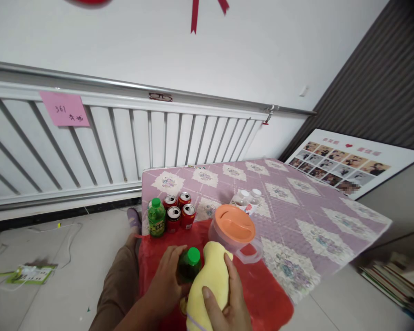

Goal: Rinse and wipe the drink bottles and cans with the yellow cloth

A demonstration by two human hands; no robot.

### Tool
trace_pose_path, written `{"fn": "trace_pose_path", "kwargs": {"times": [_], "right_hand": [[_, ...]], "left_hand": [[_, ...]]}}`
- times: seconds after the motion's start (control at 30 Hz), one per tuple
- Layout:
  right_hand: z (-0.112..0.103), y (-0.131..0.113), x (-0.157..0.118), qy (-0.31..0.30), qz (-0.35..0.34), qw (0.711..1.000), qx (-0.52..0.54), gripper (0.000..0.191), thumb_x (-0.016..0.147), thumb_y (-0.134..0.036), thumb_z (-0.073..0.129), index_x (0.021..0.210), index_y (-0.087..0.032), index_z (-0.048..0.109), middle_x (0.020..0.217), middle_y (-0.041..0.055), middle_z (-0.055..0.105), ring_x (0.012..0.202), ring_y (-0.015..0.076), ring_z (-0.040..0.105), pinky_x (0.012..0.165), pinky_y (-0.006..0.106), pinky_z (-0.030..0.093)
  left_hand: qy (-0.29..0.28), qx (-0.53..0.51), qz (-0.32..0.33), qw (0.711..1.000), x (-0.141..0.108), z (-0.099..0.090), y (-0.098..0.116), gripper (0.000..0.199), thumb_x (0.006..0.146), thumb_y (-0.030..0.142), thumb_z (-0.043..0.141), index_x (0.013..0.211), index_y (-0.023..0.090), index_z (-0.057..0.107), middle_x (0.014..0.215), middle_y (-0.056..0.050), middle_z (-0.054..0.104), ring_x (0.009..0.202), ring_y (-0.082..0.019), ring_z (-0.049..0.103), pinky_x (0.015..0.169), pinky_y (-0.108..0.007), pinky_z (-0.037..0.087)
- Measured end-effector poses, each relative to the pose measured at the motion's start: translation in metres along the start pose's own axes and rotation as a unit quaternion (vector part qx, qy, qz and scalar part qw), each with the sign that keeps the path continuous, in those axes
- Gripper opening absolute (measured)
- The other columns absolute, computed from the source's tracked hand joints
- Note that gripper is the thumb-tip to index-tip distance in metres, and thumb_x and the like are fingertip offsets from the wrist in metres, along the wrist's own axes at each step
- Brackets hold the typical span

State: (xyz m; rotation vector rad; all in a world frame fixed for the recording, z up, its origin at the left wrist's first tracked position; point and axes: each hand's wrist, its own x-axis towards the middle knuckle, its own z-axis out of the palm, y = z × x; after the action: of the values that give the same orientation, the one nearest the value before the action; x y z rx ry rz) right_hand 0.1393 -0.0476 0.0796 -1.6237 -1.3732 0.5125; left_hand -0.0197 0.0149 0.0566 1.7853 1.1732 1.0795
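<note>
My left hand is wrapped round a dark green bottle with a bright green cap, over the red plastic sheet. My right hand grips a soft yellow plush item, close beside that bottle. Behind my left hand stand a green-capped bottle of green drink and several red cans. A clear container with an orange lid and a handle sits just beyond the yellow item. Two white-capped clear bottles are behind the container.
A purple patterned cloth covers the table. A white radiator with a pink note runs along the wall. To the right leans a photo board. On the left floor are cables and a green-and-white item.
</note>
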Motion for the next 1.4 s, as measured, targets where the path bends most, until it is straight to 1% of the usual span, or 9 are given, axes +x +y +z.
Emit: {"fn": "trace_pose_path", "kwargs": {"times": [0.23,0.4,0.57,0.7,0.8,0.9,1.0,1.23,1.4], "right_hand": [[0.02,-0.008,0.006,-0.021,-0.043,0.997,-0.059,0.066,0.088,-0.03,0.049,0.147,-0.026,0.022,0.153,0.0108,0.025,0.14,0.0318,0.028,0.109,0.049,0.034],[0.02,0.014,0.005,-0.077,-0.007,0.997,-0.023,0.063,0.091,-0.028,0.044,0.148,-0.021,0.018,0.153,0.0121,0.027,0.143,0.0262,0.024,0.114,0.046,0.029],[0.014,0.04,-0.002,-0.126,0.029,0.992,-0.005,0.064,0.089,-0.027,0.043,0.147,-0.016,0.019,0.154,0.0139,0.026,0.143,0.0242,0.023,0.116,0.047,0.023],[0.002,0.046,-0.002,-0.142,0.04,0.988,-0.046,0.063,0.088,-0.029,0.046,0.147,-0.019,0.024,0.155,0.0116,0.026,0.144,0.0271,0.021,0.116,0.051,0.022],[-0.008,0.037,0.001,-0.108,0.038,0.993,-0.043,0.062,0.09,-0.033,0.046,0.147,-0.023,0.023,0.155,0.0092,0.025,0.144,0.0268,0.021,0.116,0.049,0.023],[-0.014,0.018,0.004,-0.067,0.024,0.997,-0.001,0.063,0.091,-0.035,0.046,0.147,-0.025,0.022,0.156,0.009,0.024,0.143,0.0258,0.023,0.115,0.046,0.026],[-0.013,-0.001,0.005,-0.046,0.031,0.998,0.037,0.066,0.09,-0.037,0.048,0.148,-0.027,0.019,0.155,0.0087,0.027,0.141,0.0259,0.03,0.112,0.044,0.033],[0.015,-0.02,0.008,-0.013,0.025,0.999,-0.021,0.087,0.076,-0.031,0.063,0.149,-0.023,0.015,0.155,0.0142,0.019,0.141,0.0347,0.024,0.111,0.054,0.03],[0.022,-0.018,0.013,0.003,0.029,1.0,0.004,0.08,0.076,-0.028,0.057,0.147,-0.02,0.02,0.152,0.0141,0.026,0.14,0.0314,0.027,0.113,0.051,0.027]], "left_hand": [[0.034,-0.056,-0.038,0.997,-0.002,0.007,0.002,0.043,0.077,0.019,0.057,0.12,0.02,0.051,0.125,-0.012,0.055,0.119,-0.029,0.052,0.104,-0.049,0.041],[-0.019,-0.076,-0.128,0.989,-0.002,0.009,0.003,0.051,0.076,0.017,0.061,0.124,0.021,0.045,0.124,-0.011,0.059,0.111,-0.026,0.059,0.1,-0.046,0.045],[-0.064,-0.099,-0.057,0.991,-0.004,0.002,-0.009,0.086,0.066,0.008,0.066,0.14,0.021,0.025,0.141,-0.014,0.045,0.131,-0.028,0.045,0.112,-0.048,0.035],[-0.122,-0.147,-0.023,0.981,0.003,-0.015,-0.013,0.096,0.067,0.002,0.057,0.147,0.025,0.01,0.154,-0.013,0.026,0.142,-0.026,0.028,0.116,-0.049,0.028],[-0.176,-0.151,-0.035,0.972,0.014,-0.028,-0.007,0.095,0.065,0.0,0.055,0.148,0.026,0.015,0.157,-0.01,0.024,0.144,-0.026,0.025,0.115,-0.048,0.029],[-0.206,-0.12,-0.05,0.97,0.021,-0.031,0.002,0.085,0.066,0.002,0.059,0.142,0.026,0.031,0.149,-0.009,0.04,0.136,-0.027,0.04,0.112,-0.047,0.035],[-0.173,-0.12,-0.038,0.977,0.019,-0.021,0.005,0.071,0.068,0.012,0.07,0.133,0.024,0.044,0.134,-0.009,0.056,0.123,-0.027,0.053,0.108,-0.044,0.041],[0.011,-0.111,-0.05,0.992,-0.011,0.018,-0.009,0.056,0.073,0.025,0.07,0.123,0.021,0.045,0.121,-0.011,0.058,0.109,-0.029,0.059,0.095,-0.047,0.047],[0.026,-0.105,-0.035,0.994,-0.011,0.022,-0.009,0.057,0.068,0.024,0.07,0.12,0.019,0.047,0.117,-0.011,0.059,0.107,-0.03,0.06,0.093,-0.048,0.048]]}}
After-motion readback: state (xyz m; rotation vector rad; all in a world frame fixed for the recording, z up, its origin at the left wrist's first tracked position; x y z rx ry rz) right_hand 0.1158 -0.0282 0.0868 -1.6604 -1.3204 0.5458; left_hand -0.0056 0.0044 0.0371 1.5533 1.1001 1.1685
